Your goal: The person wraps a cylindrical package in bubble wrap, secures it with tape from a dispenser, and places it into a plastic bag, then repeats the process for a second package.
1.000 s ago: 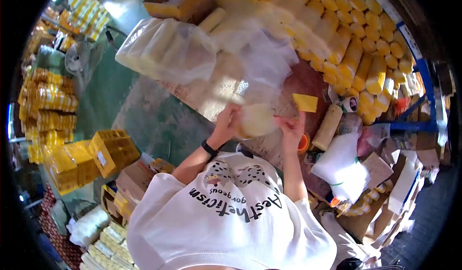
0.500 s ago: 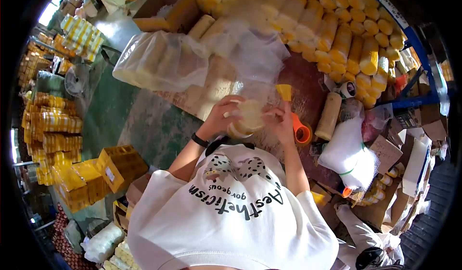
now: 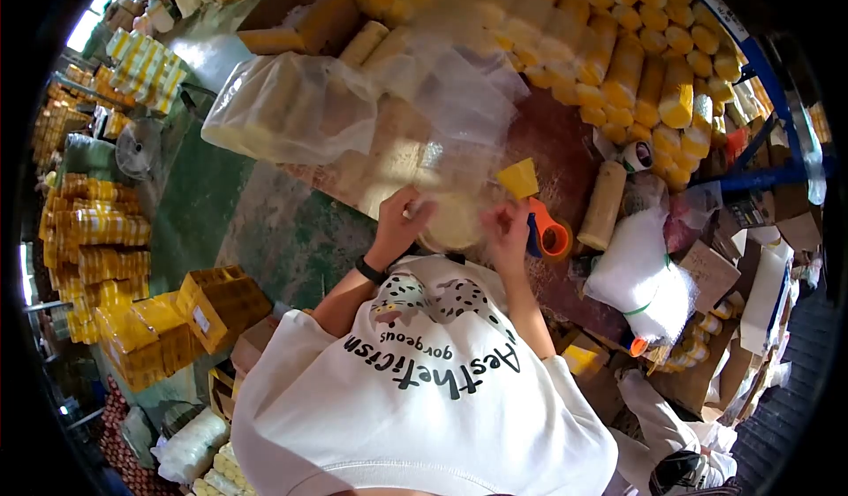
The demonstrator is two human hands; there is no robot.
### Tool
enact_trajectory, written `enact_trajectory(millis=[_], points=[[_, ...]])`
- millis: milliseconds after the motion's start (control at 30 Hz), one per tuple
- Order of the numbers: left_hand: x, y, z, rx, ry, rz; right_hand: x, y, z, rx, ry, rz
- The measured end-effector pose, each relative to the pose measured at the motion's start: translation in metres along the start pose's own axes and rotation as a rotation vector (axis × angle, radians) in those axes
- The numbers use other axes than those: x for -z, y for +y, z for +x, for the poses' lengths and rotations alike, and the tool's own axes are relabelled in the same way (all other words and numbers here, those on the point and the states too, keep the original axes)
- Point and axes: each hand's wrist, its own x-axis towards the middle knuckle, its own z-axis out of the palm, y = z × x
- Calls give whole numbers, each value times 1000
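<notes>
Clear bag (image 3: 459, 156), pinched in left hand (image 3: 402, 220) and right hand (image 3: 508, 231): thin plastic film, glossy, crinkled, catching glare; the roll (image 3: 455, 220) inside looks pale and matt. Table (image 3: 556, 134) top: reddish-brown board, worn and dull; tape dispenser (image 3: 552, 235): hard orange plastic, smooth, slight sheen; yellow card (image 3: 518, 179): flat matt paper. Big sack (image 3: 291, 107): same glossy film; box (image 3: 305, 15): matt brown cardboard; floor (image 3: 265, 222): scuffed, dull green.
</notes>
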Motion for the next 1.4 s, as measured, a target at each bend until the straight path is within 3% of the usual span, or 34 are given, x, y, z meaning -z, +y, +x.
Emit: enact_trajectory(millis=[133,233,333,433,533,633,733,867,900,1033,1233,1333,1400], points=[[-4,17,6,-131,89,101,-2,8,3,114,18,-122],[-12,1,7,23,129,-20,0,-24,12,40,-76,-2],[-7,11,2,415,-41,-207,-8,-17,11,-90,-106,-323],[2,8,-2,565,-57,-574,-15,-22,16,-170,-72,-116],[3,13,-7,580,42,-578,-14,-22,20,-269,-138,26],[-9,10,-9,426,249,-353,-14,-36,21,-267,-144,36],[-18,30,-18,131,250,185,-23,-32,13,-259,-49,-101],[-16,27,-13,-531,131,563,-22,-45,10,-354,-97,-117],[-14,27,-17,-535,21,669,-19,-42,11,-356,-101,-95],[-9,26,-21,-587,-84,760,-2,-23,8,-370,-79,214],[-12,37,-34,-494,-141,684,22,-38,5,-503,-142,126],[-15,35,-35,-511,-137,716,16,-38,5,-463,-122,-105],[-16,33,-36,-522,-134,728,2,-44,4,-265,-92,-365]])
